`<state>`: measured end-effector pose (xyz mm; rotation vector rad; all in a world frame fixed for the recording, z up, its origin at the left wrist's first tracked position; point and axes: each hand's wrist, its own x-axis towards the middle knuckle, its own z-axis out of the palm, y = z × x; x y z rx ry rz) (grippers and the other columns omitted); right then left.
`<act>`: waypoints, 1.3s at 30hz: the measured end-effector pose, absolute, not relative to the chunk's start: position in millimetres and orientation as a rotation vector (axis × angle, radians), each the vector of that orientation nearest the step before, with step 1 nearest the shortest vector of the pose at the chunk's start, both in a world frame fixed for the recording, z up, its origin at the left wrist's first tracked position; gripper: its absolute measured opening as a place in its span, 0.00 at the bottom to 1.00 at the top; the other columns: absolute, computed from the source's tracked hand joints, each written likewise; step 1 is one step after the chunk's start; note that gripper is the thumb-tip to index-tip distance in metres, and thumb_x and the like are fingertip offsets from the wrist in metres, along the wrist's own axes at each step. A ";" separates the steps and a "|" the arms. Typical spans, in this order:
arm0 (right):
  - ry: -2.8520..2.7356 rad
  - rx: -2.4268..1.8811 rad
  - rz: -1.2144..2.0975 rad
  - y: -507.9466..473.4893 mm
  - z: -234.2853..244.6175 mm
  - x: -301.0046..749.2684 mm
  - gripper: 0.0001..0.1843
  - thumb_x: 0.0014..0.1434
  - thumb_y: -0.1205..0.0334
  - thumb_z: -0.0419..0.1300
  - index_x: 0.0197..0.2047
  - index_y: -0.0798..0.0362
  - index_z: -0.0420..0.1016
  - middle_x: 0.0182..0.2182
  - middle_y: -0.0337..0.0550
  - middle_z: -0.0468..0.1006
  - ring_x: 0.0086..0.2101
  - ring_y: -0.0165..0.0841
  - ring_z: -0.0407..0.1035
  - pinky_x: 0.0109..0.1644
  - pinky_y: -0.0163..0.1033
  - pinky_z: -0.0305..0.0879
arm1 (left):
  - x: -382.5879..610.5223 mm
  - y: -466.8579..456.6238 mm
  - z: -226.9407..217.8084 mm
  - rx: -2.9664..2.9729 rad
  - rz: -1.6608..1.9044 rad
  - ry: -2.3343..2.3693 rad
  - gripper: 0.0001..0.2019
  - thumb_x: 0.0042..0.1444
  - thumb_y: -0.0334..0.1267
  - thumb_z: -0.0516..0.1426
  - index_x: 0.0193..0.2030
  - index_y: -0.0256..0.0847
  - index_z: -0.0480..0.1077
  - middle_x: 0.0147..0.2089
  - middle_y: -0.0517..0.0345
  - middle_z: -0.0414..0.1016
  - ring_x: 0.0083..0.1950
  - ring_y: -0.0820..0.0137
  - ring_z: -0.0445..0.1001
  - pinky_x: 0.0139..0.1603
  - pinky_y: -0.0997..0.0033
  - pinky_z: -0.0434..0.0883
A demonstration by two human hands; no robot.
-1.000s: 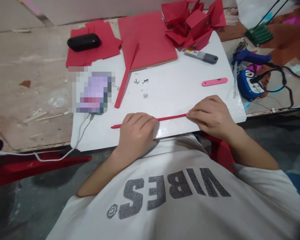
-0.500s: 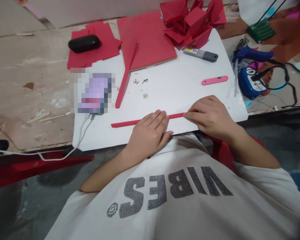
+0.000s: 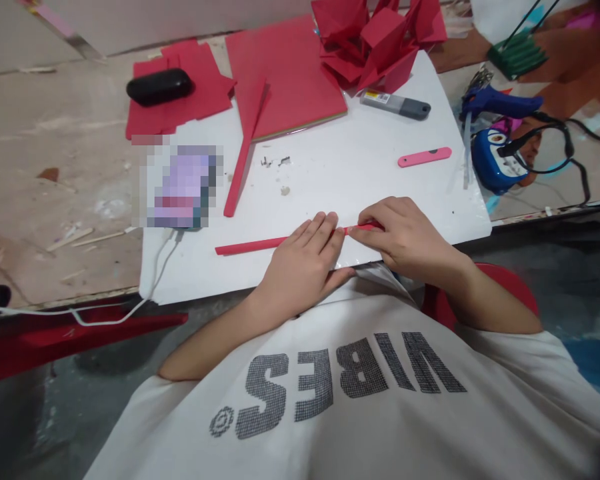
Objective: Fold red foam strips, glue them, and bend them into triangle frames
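A thin red paper strip (image 3: 250, 245) lies along the near edge of a white board (image 3: 350, 177). My left hand (image 3: 305, 263) rests flat on the strip's middle with fingers stretched out. My right hand (image 3: 405, 237) sits just to its right, fingers curled in a pinch on the strip's right end. The two hands nearly touch. The strip's left end sticks out free.
Farther back lie a long red folded strip (image 3: 243, 150), a red sheet (image 3: 283, 77), crumpled red paper (image 3: 375, 37), a grey cutter (image 3: 395, 105), a pink cutter (image 3: 424, 157), a phone with cable (image 3: 180, 187), a black case (image 3: 157, 87). A blue glue gun (image 3: 500, 107) sits right.
My left hand opened from a fist to flat fingers on the strip. My right hand slid left along the strip, closing the gap between the hands.
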<state>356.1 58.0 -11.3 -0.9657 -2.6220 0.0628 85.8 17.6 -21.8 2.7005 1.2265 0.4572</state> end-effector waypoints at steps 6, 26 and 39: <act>-2.534 -0.991 0.044 47.9 -13.5 341.1 0.20 0.74 0.75 0.55 0.53 0.51 0.89 0.50 0.51 0.85 0.47 0.45 0.72 0.53 0.52 0.64 | 84.2 18.2 -19.3 2.745 0.469 1.264 0.32 0.76 0.59 0.63 0.75 0.38 0.74 0.84 0.29 0.68 0.88 0.37 0.61 0.79 0.38 0.74; -2.383 -1.061 -0.029 41.5 -21.6 326.1 0.16 0.65 0.80 0.58 0.41 0.51 0.83 0.41 0.47 0.79 0.40 0.41 0.64 0.51 0.51 0.56 | 81.9 13.7 -12.8 2.713 0.683 1.423 0.30 0.69 0.66 0.67 0.58 0.38 0.86 0.61 0.33 0.82 0.63 0.41 0.76 0.56 0.44 0.71; -2.319 -1.043 0.011 33.5 -19.9 336.0 0.04 0.75 0.63 0.64 0.46 0.52 0.81 0.42 0.48 0.82 0.42 0.43 0.69 0.47 0.50 0.56 | 58.4 9.9 0.4 2.776 0.782 1.349 0.09 0.74 0.43 0.65 0.44 0.41 0.81 0.43 0.50 0.86 0.44 0.57 0.80 0.46 0.54 0.71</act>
